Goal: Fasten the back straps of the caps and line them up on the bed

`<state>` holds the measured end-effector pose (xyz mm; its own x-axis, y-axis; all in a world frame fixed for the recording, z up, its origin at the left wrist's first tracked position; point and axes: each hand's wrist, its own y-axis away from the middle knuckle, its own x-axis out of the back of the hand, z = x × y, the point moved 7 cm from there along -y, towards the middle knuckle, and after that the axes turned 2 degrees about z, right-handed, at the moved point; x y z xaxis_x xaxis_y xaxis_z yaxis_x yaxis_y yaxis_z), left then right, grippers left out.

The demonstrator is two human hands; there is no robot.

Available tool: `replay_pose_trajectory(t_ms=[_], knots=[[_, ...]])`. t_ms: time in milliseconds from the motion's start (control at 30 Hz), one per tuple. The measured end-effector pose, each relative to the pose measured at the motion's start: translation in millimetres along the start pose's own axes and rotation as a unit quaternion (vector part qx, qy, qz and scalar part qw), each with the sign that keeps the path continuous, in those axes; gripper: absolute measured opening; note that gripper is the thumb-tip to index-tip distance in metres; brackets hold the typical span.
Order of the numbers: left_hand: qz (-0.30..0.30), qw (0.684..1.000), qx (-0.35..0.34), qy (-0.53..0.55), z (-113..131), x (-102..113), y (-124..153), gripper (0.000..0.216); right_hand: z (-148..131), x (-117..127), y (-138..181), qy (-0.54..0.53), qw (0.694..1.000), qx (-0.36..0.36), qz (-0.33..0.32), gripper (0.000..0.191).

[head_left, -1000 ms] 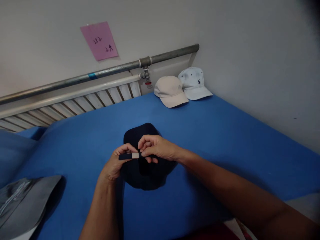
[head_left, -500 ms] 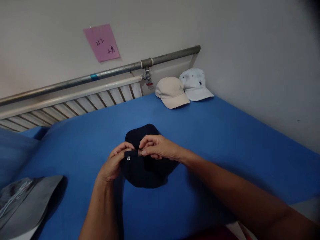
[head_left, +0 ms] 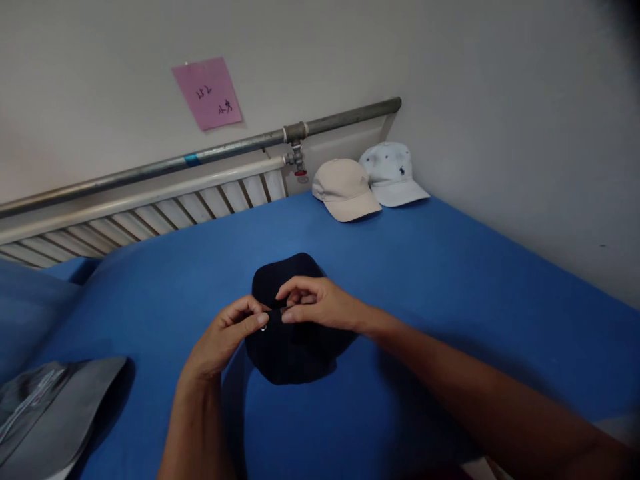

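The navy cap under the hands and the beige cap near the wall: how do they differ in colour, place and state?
The navy cap is very dark; the beige cap is pale. The navy cap lies mid-bed, the beige cap far back by the wall beside a white cap. The left hand and right hand pinch the navy cap's strap; nobody touches the beige cap. Both rest on the blue sheet.

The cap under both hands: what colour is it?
Dark navy cap, nearly black, seen in the head view.
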<state>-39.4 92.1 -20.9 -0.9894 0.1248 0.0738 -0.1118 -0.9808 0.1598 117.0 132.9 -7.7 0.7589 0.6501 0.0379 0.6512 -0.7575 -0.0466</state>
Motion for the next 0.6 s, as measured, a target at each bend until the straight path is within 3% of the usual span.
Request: replay_pose_trajectory(t_ms=[167, 267, 600], knots=[[0.021, 1.0, 0.001, 0.003, 2.0, -0.6, 1.3, 0.024, -16.1, -11.4, 7.0, 0.195, 0.972, 0.131, -0.034, 0.025], [0.024, 0.999, 0.009, 0.029, 1.9, -1.6, 1.5, 0.024, -18.2, -11.9, 9.5, 0.227, 0.96, 0.163, -0.028, 0.025], [0.01, 0.998, 0.009, 0.065, -2.6, -2.3, -1.9, 0.023, -13.0, -8.0, 5.6, 0.183, 0.974, 0.13, -0.018, 0.02]])
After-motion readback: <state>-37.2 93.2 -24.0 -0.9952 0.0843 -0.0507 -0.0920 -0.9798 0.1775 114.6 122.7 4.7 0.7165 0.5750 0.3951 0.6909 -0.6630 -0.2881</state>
